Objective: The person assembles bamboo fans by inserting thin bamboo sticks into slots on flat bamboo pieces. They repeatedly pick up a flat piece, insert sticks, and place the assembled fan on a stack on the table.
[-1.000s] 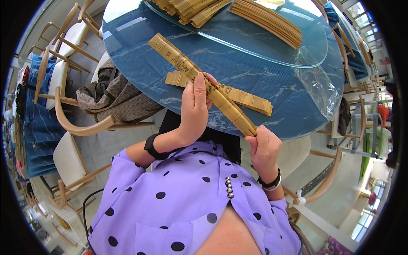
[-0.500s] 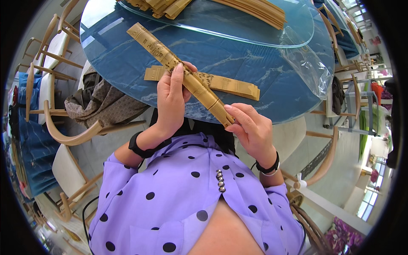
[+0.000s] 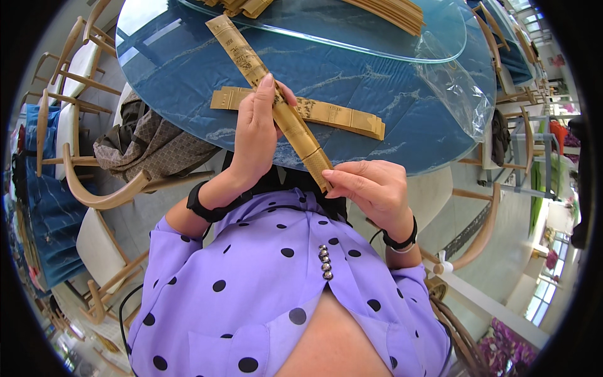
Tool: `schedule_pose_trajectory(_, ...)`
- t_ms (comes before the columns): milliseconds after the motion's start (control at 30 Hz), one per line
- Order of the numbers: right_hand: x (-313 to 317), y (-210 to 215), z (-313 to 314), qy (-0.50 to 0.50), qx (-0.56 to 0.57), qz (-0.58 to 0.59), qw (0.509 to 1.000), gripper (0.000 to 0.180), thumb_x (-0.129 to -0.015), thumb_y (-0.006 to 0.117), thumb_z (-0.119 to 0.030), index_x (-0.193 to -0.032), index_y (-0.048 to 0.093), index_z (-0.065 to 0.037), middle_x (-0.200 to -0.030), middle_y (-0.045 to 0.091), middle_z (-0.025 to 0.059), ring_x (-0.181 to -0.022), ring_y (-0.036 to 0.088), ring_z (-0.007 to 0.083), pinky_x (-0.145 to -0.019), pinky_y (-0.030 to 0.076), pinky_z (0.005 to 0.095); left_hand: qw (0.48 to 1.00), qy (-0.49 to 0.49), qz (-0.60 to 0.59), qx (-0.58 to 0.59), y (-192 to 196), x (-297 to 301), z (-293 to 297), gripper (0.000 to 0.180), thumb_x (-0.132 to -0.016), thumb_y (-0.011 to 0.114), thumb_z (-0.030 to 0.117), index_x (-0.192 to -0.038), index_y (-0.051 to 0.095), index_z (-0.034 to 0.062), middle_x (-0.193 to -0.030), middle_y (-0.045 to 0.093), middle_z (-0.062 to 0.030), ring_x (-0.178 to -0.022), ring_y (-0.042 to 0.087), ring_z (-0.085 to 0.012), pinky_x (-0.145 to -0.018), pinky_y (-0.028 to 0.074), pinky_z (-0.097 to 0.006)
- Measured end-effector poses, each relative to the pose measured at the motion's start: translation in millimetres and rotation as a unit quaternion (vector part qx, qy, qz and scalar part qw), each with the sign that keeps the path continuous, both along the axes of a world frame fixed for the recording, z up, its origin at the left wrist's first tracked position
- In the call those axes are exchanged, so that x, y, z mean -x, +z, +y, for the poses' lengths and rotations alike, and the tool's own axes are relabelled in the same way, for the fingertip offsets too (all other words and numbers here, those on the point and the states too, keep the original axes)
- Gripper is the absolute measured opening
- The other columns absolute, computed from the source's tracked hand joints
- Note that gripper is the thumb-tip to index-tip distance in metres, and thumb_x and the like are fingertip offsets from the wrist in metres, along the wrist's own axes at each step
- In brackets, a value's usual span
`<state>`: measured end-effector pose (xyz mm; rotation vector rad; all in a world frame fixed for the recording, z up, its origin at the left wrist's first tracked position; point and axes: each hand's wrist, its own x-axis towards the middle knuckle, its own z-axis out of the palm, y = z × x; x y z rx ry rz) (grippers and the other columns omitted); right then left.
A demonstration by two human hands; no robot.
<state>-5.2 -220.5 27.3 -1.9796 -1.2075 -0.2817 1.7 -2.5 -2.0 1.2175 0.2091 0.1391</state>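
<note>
Gold strip [image 3: 296, 130] swung steeper; left grip [image 3: 255, 129], partly hidden, wraps middle; right grip [image 3: 375, 188] pinches lower end.

Room light: bright, even; we see soft shadows
Round blue marbled desk [image 3: 402, 94]: white glare, upper left
Crumpled clear plastic sheet [image 3: 458, 100]: small sharp glints
Pale window panes [image 3: 545, 292]: overexposed, far right
Long gold strip [image 3: 293, 125]: fairly crisp to us
Fisheye edges: bowed, blurred, black corners

A brown patterned bag [image 3: 157, 146] is seen beside a curved wooden chair [image 3: 108, 201] at left; purple flowers [image 3: 504, 347] are shown lower right.
</note>
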Motion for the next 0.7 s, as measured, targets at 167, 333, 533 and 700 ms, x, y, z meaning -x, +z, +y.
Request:
schedule_pose_trajectory(167, 4, 3, 4, -0.033, 0.005, 0.002, 0.999, 0.031, -0.069, 0.086, -0.022, -0.093, 0.073, -0.008, -0.084, 0.067, 0.0026, -0.067, 0.066, 0.0182, -0.055, 0.05, 0.0301, 0.998, 0.0, -0.038, -0.047, -5, -1, -5, 0.051, -0.113, 0.035, 0.041, -0.086, 0.06, 0.0054, -0.074, 0.053, -0.0004, -0.067, 0.044, -0.0068, -0.062, 0.037, -0.024)
schedule_pose_trajectory(333, 8, -2, 9, -0.032, 0.033, -0.049, 0.998, 0.026, -0.073, 0.084, -0.022, -0.09, 0.07, -0.009, -0.087, 0.066, 0.0022, -0.071, 0.064, 0.0183, -0.059, 0.049, 0.0308, 0.995, -0.014, -0.035, -0.092, -9, 0, -7, 0.052, -0.113, 0.035, 0.041, -0.085, 0.06, 0.0053, -0.076, 0.054, -0.0016, -0.072, 0.046, -0.0097, -0.069, 0.039, -0.026)
schedule_pose_trajectory(533, 14, -1, 14, -0.053, 0.041, -0.08, 0.995, 0.023, -0.075, 0.083, -0.019, -0.09, 0.07, -0.008, -0.088, 0.067, 0.0025, -0.073, 0.065, 0.0183, -0.062, 0.049, 0.0315, 0.99, -0.028, -0.042, -0.13, -8, 1, -7, 0.051, -0.113, 0.035, 0.04, -0.084, 0.059, 0.0055, -0.076, 0.053, -0.001, -0.072, 0.045, -0.0093, -0.069, 0.039, -0.026)
schedule_pose_trajectory(700, 14, -4, 13, -0.041, 0.042, -0.067, 0.996, 0.022, -0.076, 0.082, -0.017, -0.093, 0.071, -0.006, -0.09, 0.068, 0.0037, -0.074, 0.066, 0.019, -0.063, 0.05, 0.0317, 0.988, -0.06, -0.042, -0.137, -4, -2, -5, 0.048, -0.113, 0.037, 0.04, -0.085, 0.057, 0.0074, -0.078, 0.052, -0.0003, -0.073, 0.046, -0.0082, -0.07, 0.039, -0.024)
